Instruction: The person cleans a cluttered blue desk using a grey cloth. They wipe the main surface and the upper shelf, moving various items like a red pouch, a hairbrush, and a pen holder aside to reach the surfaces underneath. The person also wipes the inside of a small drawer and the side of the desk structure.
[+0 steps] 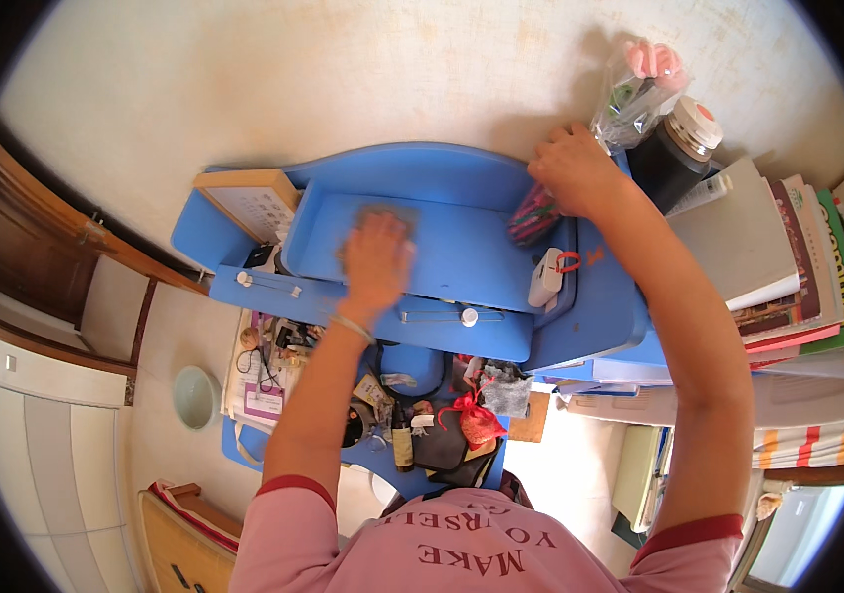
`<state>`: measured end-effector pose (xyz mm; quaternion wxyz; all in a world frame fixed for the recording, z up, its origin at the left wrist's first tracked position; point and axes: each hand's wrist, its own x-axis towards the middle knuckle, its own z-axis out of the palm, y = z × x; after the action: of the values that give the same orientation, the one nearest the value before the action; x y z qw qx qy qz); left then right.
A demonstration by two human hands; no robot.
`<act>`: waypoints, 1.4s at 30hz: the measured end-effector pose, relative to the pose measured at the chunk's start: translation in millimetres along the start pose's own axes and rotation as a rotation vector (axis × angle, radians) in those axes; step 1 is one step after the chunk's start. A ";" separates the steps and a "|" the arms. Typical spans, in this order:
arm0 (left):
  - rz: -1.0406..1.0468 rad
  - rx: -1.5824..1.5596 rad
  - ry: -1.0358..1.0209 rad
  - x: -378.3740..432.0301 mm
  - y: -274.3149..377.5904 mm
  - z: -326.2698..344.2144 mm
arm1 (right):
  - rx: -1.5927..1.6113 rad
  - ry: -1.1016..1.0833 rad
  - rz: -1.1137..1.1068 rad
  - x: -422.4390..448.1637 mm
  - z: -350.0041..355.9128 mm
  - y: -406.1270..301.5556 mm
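My left hand (377,256) lies flat on a greyish cloth (403,216), pressing it to the blue shelf board (459,241) of a desk hutch. My right hand (574,169) grips the top of a clear pouch or container of pink and dark items (537,215), its lower end tilted over the shelf's right side. Below it stands a small white device with a red loop (546,278). A pink artificial flower in clear wrap (652,63) and a dark bottle with a white cap (674,152) are just right of my right hand.
A wood-framed calendar or board (251,200) stands at the left. Books (800,259) are stacked at the right. On the desk below lie a red drawstring pouch (479,422), a small brown bottle (402,441), scissors (267,370) and a grey cloth (505,389).
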<state>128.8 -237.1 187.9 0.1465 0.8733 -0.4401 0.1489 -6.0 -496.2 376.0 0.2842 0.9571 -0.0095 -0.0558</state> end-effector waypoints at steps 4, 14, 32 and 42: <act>0.239 -0.149 -0.037 -37.0 80.5 -8.1 | -0.013 -0.031 0.020 -0.9 -1.2 1.3; -0.124 0.006 0.018 19.5 -78.6 6.3 | 0.010 0.050 -0.013 -1.2 2.1 1.1; -0.192 -0.089 -0.115 -22.5 -57.7 -18.1 | -0.018 -0.011 -0.009 4.1 5.2 6.5; 0.427 -0.417 -0.143 -179.5 169.5 35.8 | 0.018 0.044 -0.026 6.7 0.2 0.6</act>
<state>-106.3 -217.4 106.6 0.2565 0.7204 -0.6440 0.0211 0.7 -497.1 375.5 0.2750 0.9606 0.0087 -0.0384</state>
